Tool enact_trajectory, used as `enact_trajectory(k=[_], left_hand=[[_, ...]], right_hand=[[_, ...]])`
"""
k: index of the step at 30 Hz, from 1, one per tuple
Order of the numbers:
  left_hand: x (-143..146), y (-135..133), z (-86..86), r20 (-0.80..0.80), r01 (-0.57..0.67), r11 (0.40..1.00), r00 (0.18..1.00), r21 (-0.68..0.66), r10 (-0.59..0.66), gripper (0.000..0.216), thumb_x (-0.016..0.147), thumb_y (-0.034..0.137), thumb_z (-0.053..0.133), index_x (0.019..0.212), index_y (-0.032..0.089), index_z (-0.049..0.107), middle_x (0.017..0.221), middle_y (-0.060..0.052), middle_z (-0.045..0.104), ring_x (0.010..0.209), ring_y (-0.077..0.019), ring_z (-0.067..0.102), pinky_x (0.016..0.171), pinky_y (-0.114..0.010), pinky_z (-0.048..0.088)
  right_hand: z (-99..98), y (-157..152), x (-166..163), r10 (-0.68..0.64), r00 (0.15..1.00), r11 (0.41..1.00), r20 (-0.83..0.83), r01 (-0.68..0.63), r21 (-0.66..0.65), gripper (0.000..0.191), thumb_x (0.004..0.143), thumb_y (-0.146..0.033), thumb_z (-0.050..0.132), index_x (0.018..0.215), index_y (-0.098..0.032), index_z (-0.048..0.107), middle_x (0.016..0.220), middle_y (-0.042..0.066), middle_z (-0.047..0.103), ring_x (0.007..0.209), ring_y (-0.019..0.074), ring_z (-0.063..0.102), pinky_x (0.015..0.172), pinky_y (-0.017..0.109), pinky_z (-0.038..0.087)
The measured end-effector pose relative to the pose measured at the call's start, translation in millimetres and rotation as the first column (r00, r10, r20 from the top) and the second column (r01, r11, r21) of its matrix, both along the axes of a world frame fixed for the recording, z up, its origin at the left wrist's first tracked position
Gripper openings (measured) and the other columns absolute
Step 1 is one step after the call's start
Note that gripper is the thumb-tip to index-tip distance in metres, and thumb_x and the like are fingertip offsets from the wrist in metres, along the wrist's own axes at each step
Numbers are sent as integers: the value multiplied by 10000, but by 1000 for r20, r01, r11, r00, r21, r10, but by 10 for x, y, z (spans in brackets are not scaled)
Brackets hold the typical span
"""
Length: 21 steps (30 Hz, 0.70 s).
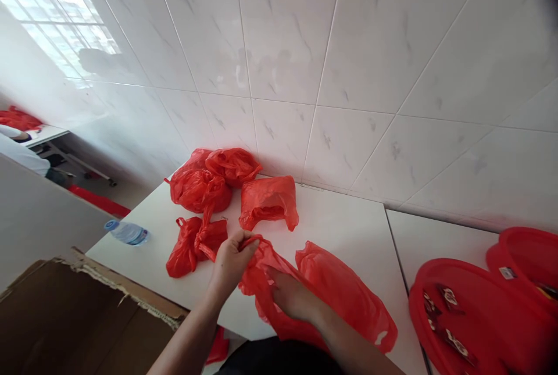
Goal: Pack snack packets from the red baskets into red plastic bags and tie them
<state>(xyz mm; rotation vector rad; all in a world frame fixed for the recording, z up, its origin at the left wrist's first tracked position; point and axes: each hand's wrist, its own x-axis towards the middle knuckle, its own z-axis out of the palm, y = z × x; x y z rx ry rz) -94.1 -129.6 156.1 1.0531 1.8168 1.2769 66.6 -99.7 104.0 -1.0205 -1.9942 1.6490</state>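
Observation:
My left hand (231, 261) pinches the top edge of a red plastic bag (344, 290) that lies flat on the white table (335, 218). My right hand (292, 296) rests on the same bag, fingers curled into its folds near the opening. Several filled and tied red bags (204, 186) sit in a cluster behind my hands, near the wall. One looser red bag (268, 200) lies just beyond the one I hold.
A water bottle (127, 232) lies on the table's left edge. A torn cardboard box (82, 311) stands at the lower left. Two red tubs (475, 317) with small packets sit at the right. A tiled wall (349, 72) backs the table.

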Motion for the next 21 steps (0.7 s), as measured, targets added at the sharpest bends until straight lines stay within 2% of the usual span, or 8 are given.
enact_trajectory(k=[3,5,7,10,14,16,18,21], left_hand=[[-198,5,-70,157,-70,998,985,0,69,265,746,425,670,745,167,615,543,51,506,478,-77,408,464,-188,318],[-276,-10,1,270,-112,992,958,54,94,303,774,463,649,748,167,595,527,55,498,432,-58,352,420,-181,267],[-320,7,141,361,-141,978,929,153,78,309,808,475,618,800,166,602,573,28,567,425,-58,367,403,-182,253],[-298,141,400,414,-111,946,910,306,-27,300,831,454,607,929,172,634,691,-23,668,462,-84,454,407,-197,286],[-36,502,722,349,53,874,904,482,-247,239,841,404,616,937,190,663,802,-38,714,500,-99,502,439,-219,334],[161,725,864,310,110,812,889,574,-339,224,856,393,605,939,195,669,843,-41,720,518,-104,522,450,-223,344],[352,958,988,282,135,722,859,679,-426,228,861,391,606,936,184,667,865,-54,724,534,-112,542,447,-228,343],[572,1309,1102,278,93,582,810,808,-516,208,866,362,613,919,164,645,874,-73,725,538,-115,555,434,-231,325]], right_hand=[[136,-30,149,182,978,978,101,-170,-119,526,860,-429,533,1365,-289,500,1345,70,582,1204,258,563,987,424,456],[266,-42,249,242,966,968,91,-234,-89,582,819,-512,591,1356,-304,509,1386,74,545,1259,285,514,1027,443,421],[400,-32,330,236,967,971,96,-239,21,601,769,-506,664,1327,-320,540,1417,69,512,1302,301,465,1059,451,391],[557,18,462,67,989,979,135,-91,180,558,783,-415,671,1320,-336,540,1488,53,416,1348,292,405,1091,450,364],[582,82,805,-196,976,959,90,171,226,451,844,-333,579,1294,-346,553,1444,21,456,1334,242,418,1101,428,364],[495,81,1072,-329,941,925,82,304,229,415,854,-310,545,1268,-315,576,1408,34,486,1299,229,454,1090,414,382],[350,43,1391,-457,882,874,111,423,240,390,855,-309,526,1238,-283,596,1385,53,501,1266,225,484,1069,402,409],[72,-94,1926,-639,749,762,174,587,273,372,856,-358,512,1200,-263,616,1352,74,529,1242,236,504,1024,403,453]])
